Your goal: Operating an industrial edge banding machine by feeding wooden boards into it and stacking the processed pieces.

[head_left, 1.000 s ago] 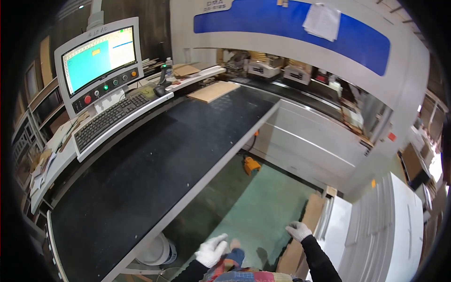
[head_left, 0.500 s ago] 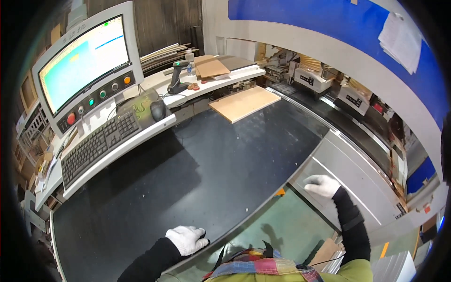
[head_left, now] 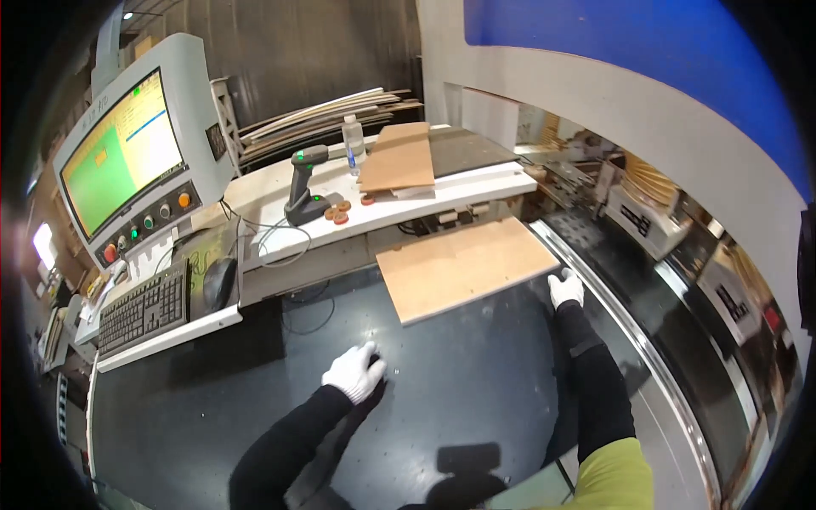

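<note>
Head view: my one view, looking down over the black tabletop.
Board: the tan flat panel lies right of centre in the frame, just below the white shelf.
Board's long axis: left to right, its right end tipped toward the upper right of the frame.
My right hand: the nearer one, at the board's lower right corner; the board lies to its left. I cannot tell whether my fingers close on the edge or only rest beside it.
My left hand: lower, left of centre, thumb parted from loosely bent fingers, nothing seen in it; the board lies up and right, apart from it.
</note>
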### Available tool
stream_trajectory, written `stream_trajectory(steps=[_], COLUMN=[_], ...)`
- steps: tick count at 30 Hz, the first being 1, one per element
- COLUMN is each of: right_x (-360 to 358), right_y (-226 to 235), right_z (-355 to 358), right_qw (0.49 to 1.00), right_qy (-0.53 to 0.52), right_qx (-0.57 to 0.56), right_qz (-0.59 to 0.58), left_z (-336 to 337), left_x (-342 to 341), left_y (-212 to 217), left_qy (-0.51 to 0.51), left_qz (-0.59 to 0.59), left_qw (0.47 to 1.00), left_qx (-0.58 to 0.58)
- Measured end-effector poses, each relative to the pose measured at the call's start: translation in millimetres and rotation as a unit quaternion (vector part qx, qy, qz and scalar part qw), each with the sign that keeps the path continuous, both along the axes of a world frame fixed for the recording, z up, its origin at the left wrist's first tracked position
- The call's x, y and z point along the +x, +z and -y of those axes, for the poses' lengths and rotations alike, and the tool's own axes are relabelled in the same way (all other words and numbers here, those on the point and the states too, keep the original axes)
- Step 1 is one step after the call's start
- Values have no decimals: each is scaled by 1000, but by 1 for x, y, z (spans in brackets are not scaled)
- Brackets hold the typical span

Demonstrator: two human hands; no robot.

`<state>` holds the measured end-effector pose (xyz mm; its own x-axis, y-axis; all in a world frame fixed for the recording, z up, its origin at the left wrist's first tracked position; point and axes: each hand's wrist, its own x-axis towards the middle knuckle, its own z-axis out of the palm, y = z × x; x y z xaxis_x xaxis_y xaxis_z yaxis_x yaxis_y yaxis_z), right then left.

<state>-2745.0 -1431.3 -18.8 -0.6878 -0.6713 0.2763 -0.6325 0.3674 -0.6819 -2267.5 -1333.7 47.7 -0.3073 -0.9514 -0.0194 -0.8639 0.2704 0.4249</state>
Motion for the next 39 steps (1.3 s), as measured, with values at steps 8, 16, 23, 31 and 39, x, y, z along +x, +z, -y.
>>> stream_trajectory(steps=[8,16,23,31,39], right_x=[-37,-26,128,453,736], right_y=[-4,-2,40,48,49], right_z=[88,40,-96,-179,-278], right_qw=[957,959,894,734,639], right_qy=[29,151,382,656,738], right_qx=[179,146,176,173,215], right_qz=[-225,-188,-152,24,27], left_z=[110,28,-132,-241,-273], left_x=[-104,-69,85,302,537], left_y=[-28,-30,-11,-14,-56], left_qy=[213,255,310,393,384], left_qz=[-8,-53,-3,189,167], left_qw=[977,965,950,889,905], left_qx=[-7,-16,30,-142,-74])
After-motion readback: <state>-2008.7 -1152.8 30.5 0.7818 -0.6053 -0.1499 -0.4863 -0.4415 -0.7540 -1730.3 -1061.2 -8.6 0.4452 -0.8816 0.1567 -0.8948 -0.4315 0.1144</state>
